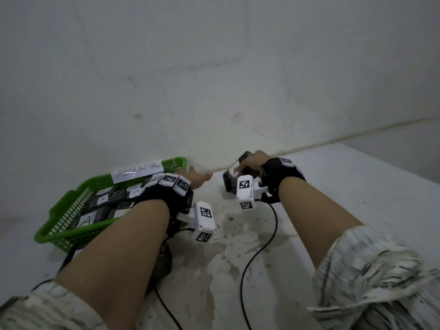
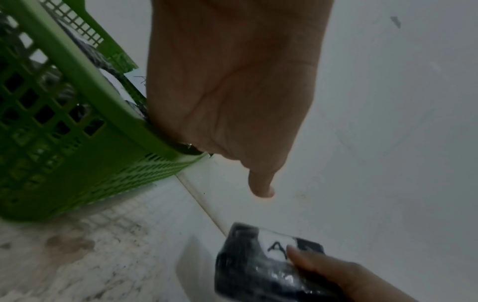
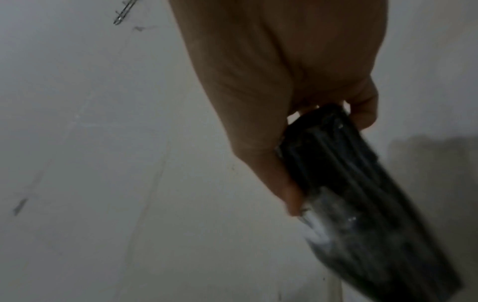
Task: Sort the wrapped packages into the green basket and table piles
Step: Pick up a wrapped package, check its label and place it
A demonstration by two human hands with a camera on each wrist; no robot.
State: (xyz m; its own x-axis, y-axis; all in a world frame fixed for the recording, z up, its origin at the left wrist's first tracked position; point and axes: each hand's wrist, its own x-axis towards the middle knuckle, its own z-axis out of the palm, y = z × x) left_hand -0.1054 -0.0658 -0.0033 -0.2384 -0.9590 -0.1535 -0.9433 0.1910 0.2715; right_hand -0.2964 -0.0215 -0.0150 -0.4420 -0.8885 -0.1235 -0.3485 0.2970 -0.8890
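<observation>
My right hand [image 1: 252, 163] grips a black wrapped package [image 2: 261, 263] with curled fingers, and it is lifted above the worktop [image 1: 333, 186], to the right of the green basket [image 1: 71, 225]. On the package there is a white label with the letter A, and my thumb lies on this label. My left hand [image 1: 197, 178] holds nothing; its fingers are stretched out, just beside the far right corner of the basket. In the basket lie several dark packages [image 1: 112, 198] with A labels, and a paper sign [image 1: 138, 172] stands at its far rim. The worktop in front of the basket is stained.
</observation>
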